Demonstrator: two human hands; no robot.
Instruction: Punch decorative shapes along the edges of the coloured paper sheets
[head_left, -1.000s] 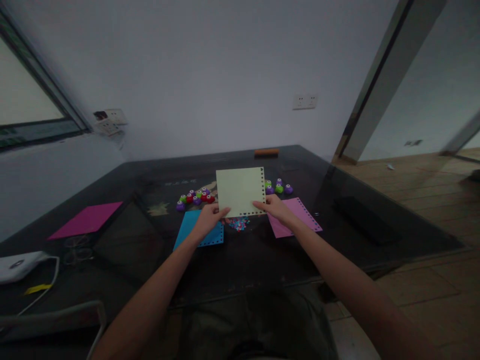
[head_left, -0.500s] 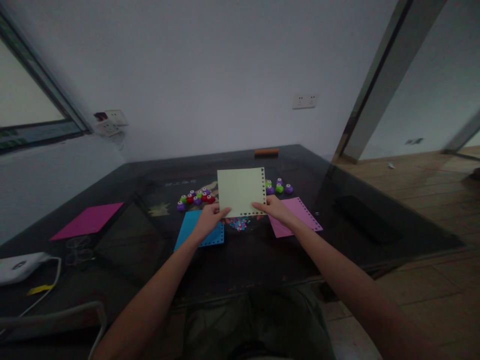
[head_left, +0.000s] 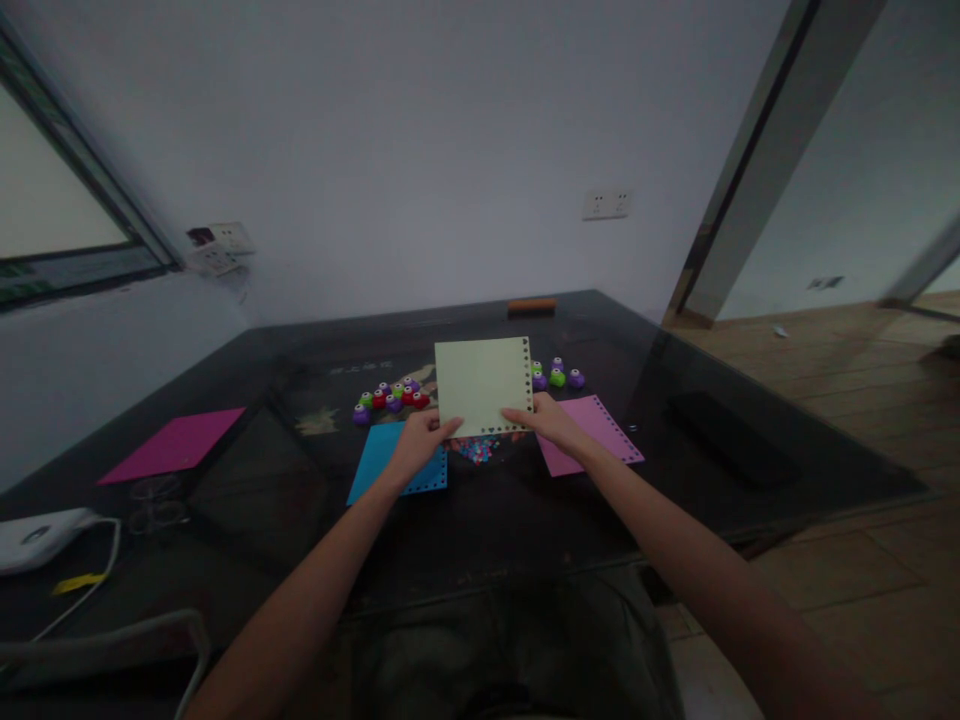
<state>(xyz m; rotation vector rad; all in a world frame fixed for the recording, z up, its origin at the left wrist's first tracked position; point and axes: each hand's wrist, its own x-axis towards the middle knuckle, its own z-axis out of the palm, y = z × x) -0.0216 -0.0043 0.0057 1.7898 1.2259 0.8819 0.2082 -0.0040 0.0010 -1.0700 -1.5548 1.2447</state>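
Both hands hold up a pale green square paper [head_left: 480, 382] with small punched holes along its right and bottom edges. My left hand [head_left: 417, 446] pinches its lower left corner, and my right hand [head_left: 545, 420] pinches its lower right corner. The sheet stands tilted above the dark glass table [head_left: 480, 520]. Under it lies a little heap of coloured punched bits [head_left: 477, 450]. A blue punched sheet [head_left: 390, 468] lies below my left hand, a pink punched sheet [head_left: 600, 430] beside my right hand.
Small purple, red and green craft punches sit in a cluster [head_left: 390, 397] left of the sheet and another [head_left: 556, 376] right of it. A magenta sheet [head_left: 174, 444], a white device with cable [head_left: 41, 535], glasses [head_left: 150, 505] and an orange block [head_left: 531, 305] lie around.
The pale green sheet has barely shifted in both hands; the view has moved slightly. Nothing was let go or picked up.
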